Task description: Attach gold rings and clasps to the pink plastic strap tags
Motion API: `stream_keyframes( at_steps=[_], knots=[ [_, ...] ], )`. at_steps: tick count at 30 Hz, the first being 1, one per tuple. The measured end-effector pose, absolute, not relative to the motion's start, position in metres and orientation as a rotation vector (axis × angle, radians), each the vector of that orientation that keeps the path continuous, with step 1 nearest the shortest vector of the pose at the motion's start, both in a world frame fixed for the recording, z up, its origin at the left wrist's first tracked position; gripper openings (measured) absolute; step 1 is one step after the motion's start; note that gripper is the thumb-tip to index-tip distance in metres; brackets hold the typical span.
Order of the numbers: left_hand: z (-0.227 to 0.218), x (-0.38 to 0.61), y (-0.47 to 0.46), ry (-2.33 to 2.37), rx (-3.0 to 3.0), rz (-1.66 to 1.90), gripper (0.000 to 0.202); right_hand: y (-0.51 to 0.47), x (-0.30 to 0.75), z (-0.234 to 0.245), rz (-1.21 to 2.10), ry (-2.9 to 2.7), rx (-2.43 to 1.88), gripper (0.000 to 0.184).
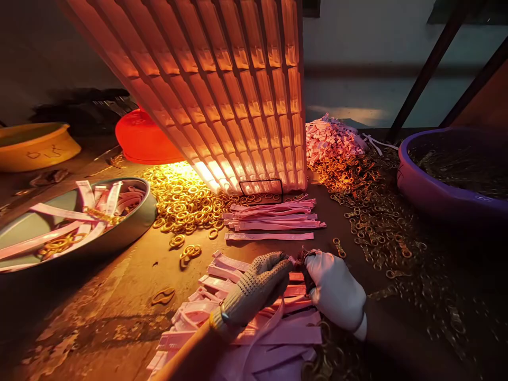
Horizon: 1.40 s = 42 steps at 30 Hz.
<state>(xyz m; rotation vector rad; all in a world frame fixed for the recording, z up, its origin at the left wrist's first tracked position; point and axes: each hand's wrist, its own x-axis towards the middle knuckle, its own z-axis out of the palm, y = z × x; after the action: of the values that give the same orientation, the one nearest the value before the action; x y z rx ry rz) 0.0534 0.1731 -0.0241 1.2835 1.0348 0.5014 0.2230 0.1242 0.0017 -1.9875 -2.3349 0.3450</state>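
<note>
My left hand [257,283], in a dotted knit glove, is closed with fingertips pinched. A pink fabric strap [266,329] hangs from it in a curve. My right hand [336,288], in a white glove with dark fingertip coverings, is closed right beside the left fingertips; what it grips is hidden. Beneath both hands lies a spread of pink straps [291,334]. Just beyond them sits a stack of narrower-looking straps [273,216], with one single strap [270,236] in front. A small metal clasp [338,247] lies near my right hand.
Gold rings [180,203] are heaped left of a tall ribbed panel [238,95] lit from behind. Metal clasps [369,227] spread at the right, near a purple basin [448,190]. A greenish bowl [148,211] holds straps and rings. Behind stand a red basin [145,140] and a yellow basin [39,148].
</note>
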Motion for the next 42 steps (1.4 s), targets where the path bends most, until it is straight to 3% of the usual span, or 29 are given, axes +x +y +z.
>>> stream_keyframes(
  at_steps=[6,9,19,22,25,32,37,42],
  knots=[
    [-0.034,0.056,0.173,1.114,1.727,0.487,0.035,0.123,0.223,-0.017,-0.022,-2.57,-1.837,0.015],
    [-0.04,0.058,0.172,1.106,1.933,0.482,0.03,0.126,0.222,-0.027,-0.139,-2.566,-1.81,0.016],
    [-0.024,0.056,0.171,1.072,1.579,0.421,0.043,0.129,0.234,-0.002,0.347,-2.453,-1.914,0.023],
    [-0.025,0.06,0.17,1.056,1.677,0.483,0.034,0.13,0.237,0.001,0.447,-2.465,-1.975,0.018],
    [-0.033,0.061,0.169,1.026,1.799,0.517,0.021,0.131,0.233,-0.008,0.393,-2.482,-2.037,0.017],
    [-0.044,0.06,0.169,1.074,1.794,0.483,0.029,0.133,0.22,-0.028,0.298,-2.708,-1.776,0.014],
    [-0.012,0.047,0.178,0.986,1.602,0.265,0.022,0.139,0.239,-0.014,0.305,-2.717,-1.775,0.017],
    [0.039,-0.022,0.198,1.184,1.699,0.129,0.042,0.141,0.27,0.021,0.125,-2.551,-2.07,0.024]
  ],
)
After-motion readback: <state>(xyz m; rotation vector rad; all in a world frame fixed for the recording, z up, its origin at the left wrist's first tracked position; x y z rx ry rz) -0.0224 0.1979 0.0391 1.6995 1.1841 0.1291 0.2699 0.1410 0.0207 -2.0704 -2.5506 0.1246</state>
